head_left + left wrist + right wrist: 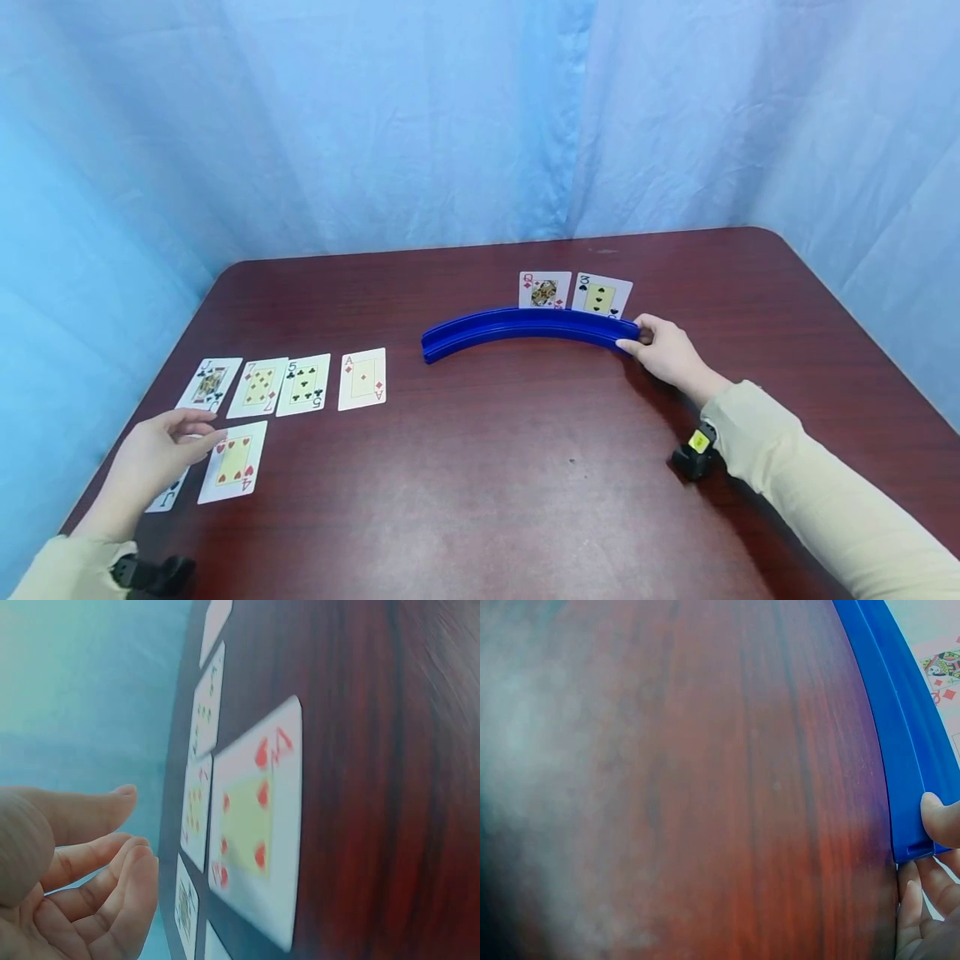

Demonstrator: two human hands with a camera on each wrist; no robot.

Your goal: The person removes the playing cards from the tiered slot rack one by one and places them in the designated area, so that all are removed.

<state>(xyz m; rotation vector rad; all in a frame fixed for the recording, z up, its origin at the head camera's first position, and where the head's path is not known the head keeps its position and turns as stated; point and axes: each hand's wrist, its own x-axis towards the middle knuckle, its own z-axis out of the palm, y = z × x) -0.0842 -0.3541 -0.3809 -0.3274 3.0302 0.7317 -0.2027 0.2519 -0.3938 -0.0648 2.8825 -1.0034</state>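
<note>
A curved blue card holder [495, 327] stands on the table, with a queen of diamonds [544, 289] and a three of spades [602, 295] upright in it. At its right end my right hand [670, 357] grips it, the thumb [939, 819] on the near side. Over on the left, my left hand [156, 454] hovers above loose cards with its fingers loosely bent. Nothing lies between its thumb and fingers in the left wrist view. Beside its fingertips is a four of hearts [234, 462]. A jack [167, 498] lies partly hidden under this hand.
In a row beyond my left hand lie a jack of clubs [210, 383], a seven of diamonds [258, 388], a five of clubs [303, 384] and an ace of diamonds [362, 379]. A pale blue curtain [420, 125] hangs around the dark reddish table [480, 467].
</note>
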